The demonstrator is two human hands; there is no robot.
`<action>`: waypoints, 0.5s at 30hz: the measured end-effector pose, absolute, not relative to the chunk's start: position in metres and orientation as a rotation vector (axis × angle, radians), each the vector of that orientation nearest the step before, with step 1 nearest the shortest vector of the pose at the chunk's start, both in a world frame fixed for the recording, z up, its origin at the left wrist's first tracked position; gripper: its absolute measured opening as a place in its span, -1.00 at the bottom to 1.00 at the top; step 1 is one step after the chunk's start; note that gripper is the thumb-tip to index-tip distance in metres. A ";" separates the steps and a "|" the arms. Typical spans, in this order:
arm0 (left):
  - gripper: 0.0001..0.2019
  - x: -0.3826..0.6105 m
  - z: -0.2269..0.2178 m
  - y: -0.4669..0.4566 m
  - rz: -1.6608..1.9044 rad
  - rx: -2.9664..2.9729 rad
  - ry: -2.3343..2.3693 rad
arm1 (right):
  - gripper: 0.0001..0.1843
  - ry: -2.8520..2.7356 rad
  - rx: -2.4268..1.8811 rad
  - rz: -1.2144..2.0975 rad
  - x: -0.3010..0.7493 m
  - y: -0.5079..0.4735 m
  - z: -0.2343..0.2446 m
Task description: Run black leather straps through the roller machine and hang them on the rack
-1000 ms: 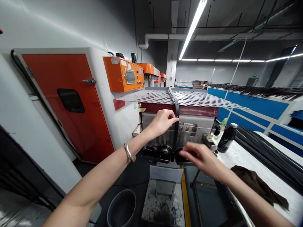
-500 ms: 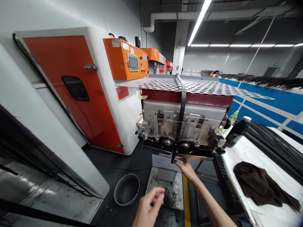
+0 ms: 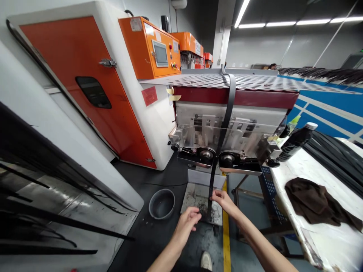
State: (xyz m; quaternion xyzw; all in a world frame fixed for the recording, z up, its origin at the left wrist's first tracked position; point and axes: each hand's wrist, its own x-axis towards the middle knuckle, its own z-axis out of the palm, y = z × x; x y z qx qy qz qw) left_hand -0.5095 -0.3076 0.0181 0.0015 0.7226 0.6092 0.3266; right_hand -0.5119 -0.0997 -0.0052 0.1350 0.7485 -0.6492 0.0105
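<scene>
A long black strap (image 3: 224,128) hangs from the perforated metal top (image 3: 255,81) of a machine, runs down between two rollers (image 3: 217,156) and dangles below them. My right hand (image 3: 222,199) pinches the strap near its lower end. My left hand (image 3: 187,221) is close beside it at the strap's tip, fingers curled and touching or nearly touching it. Both hands are low, above a metal waste tray (image 3: 195,200) on the floor with dark shavings in it.
A grey round bowl (image 3: 162,204) sits on the floor left of the tray. An orange-doored cabinet (image 3: 85,90) and an orange control box (image 3: 153,45) stand to the left. A white table (image 3: 326,226) at the right holds a brown cloth (image 3: 314,202), a dark bottle (image 3: 297,141) and black straps.
The strap's lower end has come further down below the rollers. My right hand followed it downward, and my left hand moved in from lower left to the strap's tip. The camera tilted down.
</scene>
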 end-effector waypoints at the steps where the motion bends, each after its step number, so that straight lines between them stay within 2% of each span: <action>1: -0.61 -0.513 0.018 -0.303 1.594 -0.029 1.827 | -0.78 2.278 0.429 -2.043 -0.505 -0.105 -0.006; 5: -0.74 -0.517 0.009 -0.284 1.666 -0.104 1.631 | -0.79 2.142 0.487 -2.105 -0.489 -0.122 -0.006; 12: -0.82 -0.512 0.002 -0.268 1.678 -0.167 1.702 | -0.82 1.998 0.583 -2.164 -0.486 -0.131 -0.026; 15: -0.85 -0.508 -0.005 -0.270 1.699 -0.214 1.739 | -0.76 1.934 0.592 -2.157 -0.483 -0.134 -0.039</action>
